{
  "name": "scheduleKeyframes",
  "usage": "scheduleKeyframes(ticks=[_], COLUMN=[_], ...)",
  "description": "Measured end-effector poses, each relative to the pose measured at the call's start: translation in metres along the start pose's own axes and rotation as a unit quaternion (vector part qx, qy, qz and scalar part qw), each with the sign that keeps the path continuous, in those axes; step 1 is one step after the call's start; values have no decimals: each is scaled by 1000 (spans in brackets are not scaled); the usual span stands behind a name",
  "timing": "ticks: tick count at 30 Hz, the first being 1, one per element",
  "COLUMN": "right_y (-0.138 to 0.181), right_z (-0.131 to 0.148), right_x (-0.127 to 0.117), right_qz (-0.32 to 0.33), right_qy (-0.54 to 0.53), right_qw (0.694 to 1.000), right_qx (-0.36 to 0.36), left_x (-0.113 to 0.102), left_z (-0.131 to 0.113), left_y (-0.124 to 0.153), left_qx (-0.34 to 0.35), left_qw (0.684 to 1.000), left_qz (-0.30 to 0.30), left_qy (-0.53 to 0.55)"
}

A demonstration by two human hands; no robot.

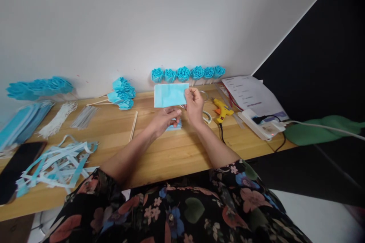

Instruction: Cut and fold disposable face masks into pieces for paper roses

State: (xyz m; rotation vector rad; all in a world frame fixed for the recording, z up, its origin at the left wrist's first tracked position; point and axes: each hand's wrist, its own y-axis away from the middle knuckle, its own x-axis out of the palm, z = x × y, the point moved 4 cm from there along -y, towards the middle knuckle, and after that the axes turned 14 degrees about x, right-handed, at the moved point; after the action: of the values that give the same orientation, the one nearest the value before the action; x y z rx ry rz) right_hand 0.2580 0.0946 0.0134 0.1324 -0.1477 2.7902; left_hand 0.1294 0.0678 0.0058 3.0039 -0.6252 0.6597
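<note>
My right hand (195,102) pinches the right end of a light blue fabric rectangle (170,95), holding it up flat above the table. Below the sheet is my left hand (167,118), loosely curled with its fingers a little apart and nothing visible in it. Under the left hand lies a small stack of blue pieces (174,125), partly hidden by the fingers. Scissors (207,117) rest on the table behind my right hand, mostly covered by it.
Blue fabric roses (183,73) line the wall; others (122,93) lie leftward. A yellow glue gun (222,110), power strip (262,127) and papers (251,97) are right. Sticks (133,126), cut strips (61,163), a phone (19,171) and face masks (25,121) are left.
</note>
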Motion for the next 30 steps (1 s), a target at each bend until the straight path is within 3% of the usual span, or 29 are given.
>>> scheduleKeyframes(ticks=[5,13,19,30], right_y=[15,18,13,-1], right_z=[5,10,14,24], right_x=[7,6,2,-14], right_qz=[8,-10,-5,-75], right_qy=[39,64,27,23], right_qw=[999,997,999,995], right_qx=[-26,-46,-36,-68], left_x=[15,18,11,-12], left_z=[7,1,-4,-24], left_y=[9,10,5,-2], left_qx=[7,20,57,117], left_qw=[1000,999,993,980], left_qz=[-11,-26,-71,-139], left_qy=[18,33,78,86])
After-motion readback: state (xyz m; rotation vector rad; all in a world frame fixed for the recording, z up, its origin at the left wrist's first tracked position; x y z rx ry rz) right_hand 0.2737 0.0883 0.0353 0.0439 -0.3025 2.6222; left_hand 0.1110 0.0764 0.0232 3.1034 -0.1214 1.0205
